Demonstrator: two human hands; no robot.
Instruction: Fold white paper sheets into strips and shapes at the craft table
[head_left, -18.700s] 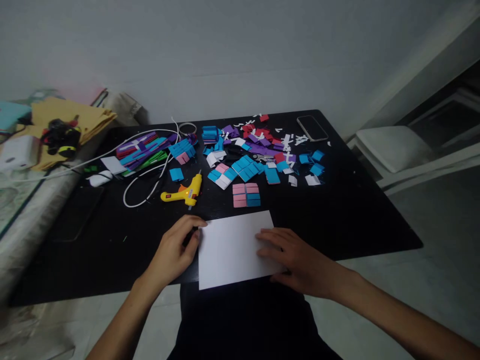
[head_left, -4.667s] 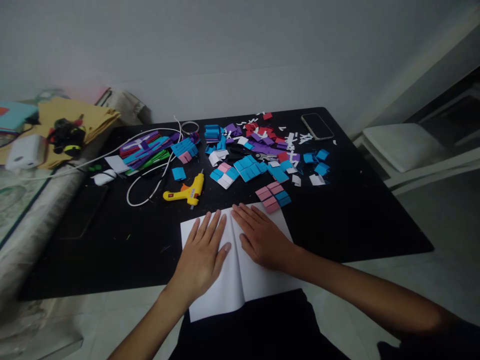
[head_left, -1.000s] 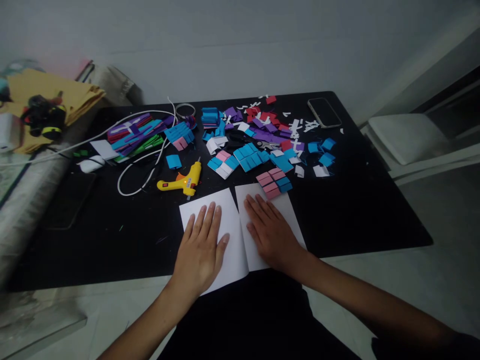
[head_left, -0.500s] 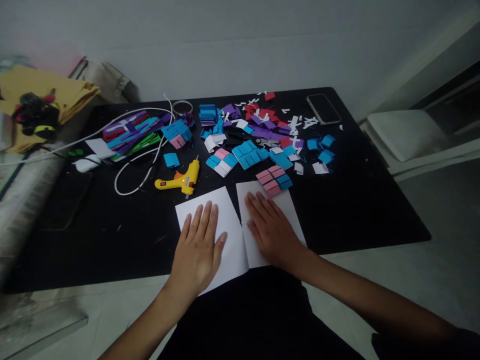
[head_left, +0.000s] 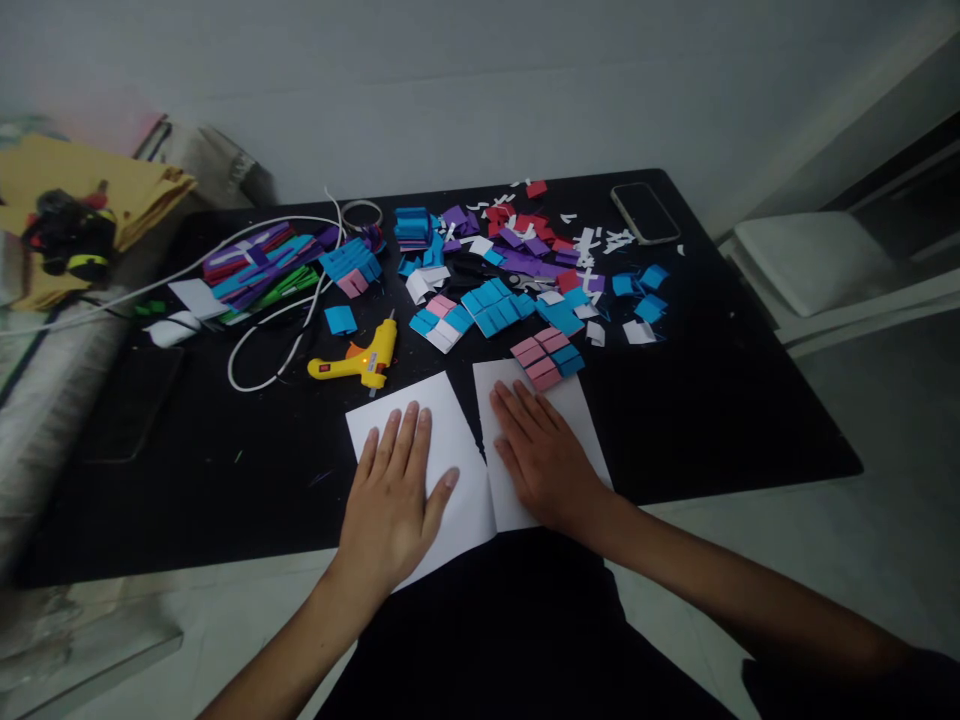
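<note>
A white sheet of paper [head_left: 461, 500] lies at the table's near edge, split from its far side by a tear that runs down toward me. My left hand [head_left: 391, 495] rests flat on the left half, fingers stretched out and thumb spread. On the right half lies my right hand [head_left: 544, 455], also flat with its fingers extended. Just beyond its fingertips, a pink and blue folded-paper panel [head_left: 546, 357] overlaps the sheet's far edge. A yellow glue gun [head_left: 356, 362] lies to the left, beyond my left hand.
Blue folded-paper panels [head_left: 495, 305], red paper pieces [head_left: 525, 222] and white scraps spread along the back. Bundled colored strips [head_left: 259, 262] lie left beside a white cable [head_left: 262, 387]. A phone [head_left: 645, 213] is at the back right, a white stool [head_left: 810, 262] beyond the table.
My left hand and the left half of the paper have shifted slightly to the left, widening the gap at the tear. My right hand stays nearly still.
</note>
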